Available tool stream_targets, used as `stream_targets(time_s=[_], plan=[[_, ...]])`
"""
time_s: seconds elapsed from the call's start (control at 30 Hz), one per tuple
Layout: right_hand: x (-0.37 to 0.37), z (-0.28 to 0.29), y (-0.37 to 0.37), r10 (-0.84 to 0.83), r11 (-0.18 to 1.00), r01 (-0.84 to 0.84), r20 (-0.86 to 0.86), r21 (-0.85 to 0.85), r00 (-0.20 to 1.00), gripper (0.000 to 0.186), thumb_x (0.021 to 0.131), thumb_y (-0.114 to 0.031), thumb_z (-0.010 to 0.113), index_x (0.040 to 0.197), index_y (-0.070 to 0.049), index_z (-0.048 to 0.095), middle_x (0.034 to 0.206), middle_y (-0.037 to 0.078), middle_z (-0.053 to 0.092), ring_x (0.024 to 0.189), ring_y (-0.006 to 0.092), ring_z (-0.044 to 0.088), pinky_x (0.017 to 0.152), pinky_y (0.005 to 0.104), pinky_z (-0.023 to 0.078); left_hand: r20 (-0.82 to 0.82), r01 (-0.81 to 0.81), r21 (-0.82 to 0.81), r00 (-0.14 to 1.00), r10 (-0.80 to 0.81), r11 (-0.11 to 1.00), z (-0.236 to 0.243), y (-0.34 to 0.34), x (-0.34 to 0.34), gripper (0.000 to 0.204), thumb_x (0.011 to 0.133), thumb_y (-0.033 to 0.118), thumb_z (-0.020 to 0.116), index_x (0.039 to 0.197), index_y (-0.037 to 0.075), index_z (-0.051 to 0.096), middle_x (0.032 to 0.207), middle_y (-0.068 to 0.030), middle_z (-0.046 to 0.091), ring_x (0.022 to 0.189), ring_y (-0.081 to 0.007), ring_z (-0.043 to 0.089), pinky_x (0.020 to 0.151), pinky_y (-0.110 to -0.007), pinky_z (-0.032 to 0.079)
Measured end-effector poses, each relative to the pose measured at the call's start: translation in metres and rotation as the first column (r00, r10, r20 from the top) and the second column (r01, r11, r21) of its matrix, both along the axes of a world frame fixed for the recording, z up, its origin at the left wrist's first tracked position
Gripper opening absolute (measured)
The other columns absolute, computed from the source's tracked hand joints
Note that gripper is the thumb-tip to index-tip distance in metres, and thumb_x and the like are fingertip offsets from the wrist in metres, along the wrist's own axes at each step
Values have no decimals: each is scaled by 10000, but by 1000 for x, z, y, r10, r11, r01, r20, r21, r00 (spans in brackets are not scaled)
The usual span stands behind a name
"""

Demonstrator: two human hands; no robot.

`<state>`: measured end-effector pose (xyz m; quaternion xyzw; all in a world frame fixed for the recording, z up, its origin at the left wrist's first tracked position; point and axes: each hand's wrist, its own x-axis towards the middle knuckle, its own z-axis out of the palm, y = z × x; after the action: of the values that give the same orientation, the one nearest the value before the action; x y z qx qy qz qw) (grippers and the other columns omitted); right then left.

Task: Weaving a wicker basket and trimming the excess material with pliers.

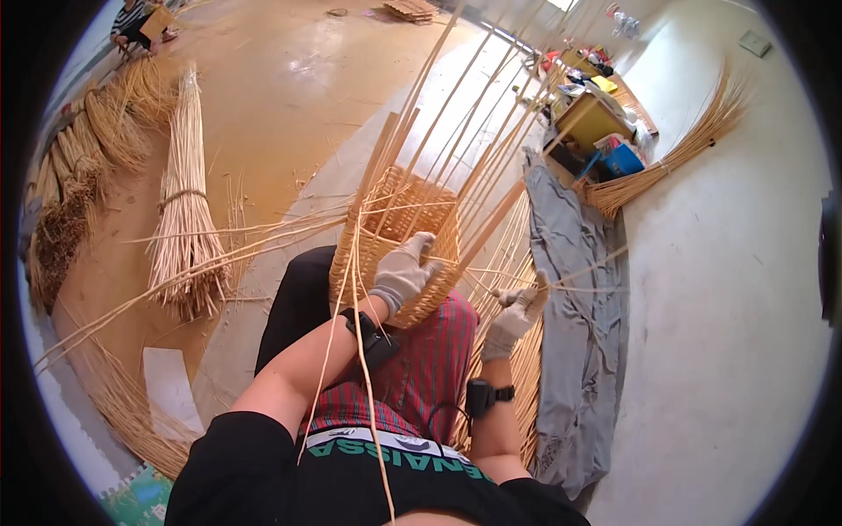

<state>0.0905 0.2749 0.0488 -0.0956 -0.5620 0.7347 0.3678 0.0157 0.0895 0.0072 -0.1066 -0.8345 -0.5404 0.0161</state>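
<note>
A half-woven wicker basket rests tilted on my lap, with tall upright stakes rising from its walls. My left hand, in a pale work glove, grips the near edge of the basket, its fingertips at the rim. To the right of the basket, my right hand, also gloved, is closed on thin wicker strands that stretch between the basket and the right side. Other long weaving strands trail leftward from the basket's left corner, and a few hang down over my left forearm.
A tied bundle of peeled rods stands at left, beside more bundles along the wall. A grey cloth and loose rods lie at my right. Another bundle leans on the wall near a blue container. A person sits far left.
</note>
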Motion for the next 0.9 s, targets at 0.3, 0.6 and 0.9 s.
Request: stream_targets(time_s=[0.3,0.6,0.9], plan=[[-27,27,-63,46,999,-46,11,2,999,445,884,-69,780,1292,33,633,1006,133,732,968,218,701,871,341,558,76,70,777,976,-205,625,-25,-1,13,357,1077,61,546,1427,-7,567,1360,-131,660,1191,-186,646,1040,-313,534],[-56,-12,-34,-381,489,-274,486,828,787,464,779,-379,862,1006,-47,632,953,187,656,885,406,656,802,512,512,-192,132,466,980,-46,875,54,6,-30,187,1010,7,625,1190,-5,673,993,-91,728,901,-139,682,803,-286,570],[-87,-49,-8,-357,624,-216,519,751,777,375,892,-363,719,1173,-123,654,1040,180,737,894,431,708,763,509,552,-254,299,362,943,-215,883,35,65,-25,320,1028,124,638,1323,2,622,1044,-126,736,960,-196,701,891,-349,568]])
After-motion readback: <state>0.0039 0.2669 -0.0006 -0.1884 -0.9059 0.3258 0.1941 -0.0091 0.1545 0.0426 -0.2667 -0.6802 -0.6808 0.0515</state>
